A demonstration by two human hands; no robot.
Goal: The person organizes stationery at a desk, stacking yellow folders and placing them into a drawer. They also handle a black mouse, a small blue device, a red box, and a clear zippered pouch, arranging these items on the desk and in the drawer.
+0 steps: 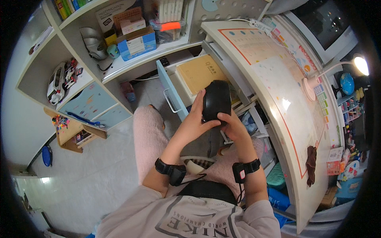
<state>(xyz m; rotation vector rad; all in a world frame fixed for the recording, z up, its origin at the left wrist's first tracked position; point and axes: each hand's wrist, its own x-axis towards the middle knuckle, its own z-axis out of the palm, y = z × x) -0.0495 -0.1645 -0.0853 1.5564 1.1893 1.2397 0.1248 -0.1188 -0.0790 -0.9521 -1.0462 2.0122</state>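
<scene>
Both hands hold a dark, rounded black case-like object [217, 99] over an open drawer. My left hand [196, 114] is on its left side, fingers along the edge and thumb near the bottom. My right hand [232, 123] grips its lower right, thumb on the face. A dark strap-like piece [213, 142] hangs below it; what it is I cannot tell. Behind the object, the pulled-out drawer with a light blue front [171, 86] holds a tan paper-covered book or folder [199, 73].
On the right, a white desk [276, 80] bears a lit lamp [309, 89] and a dark brown cloth [311, 166]. Shelves at upper left hold a blue cardboard box [137, 44] and toy vehicles [58, 83]. A small wooden stool-like piece [71, 134] stands on the floor.
</scene>
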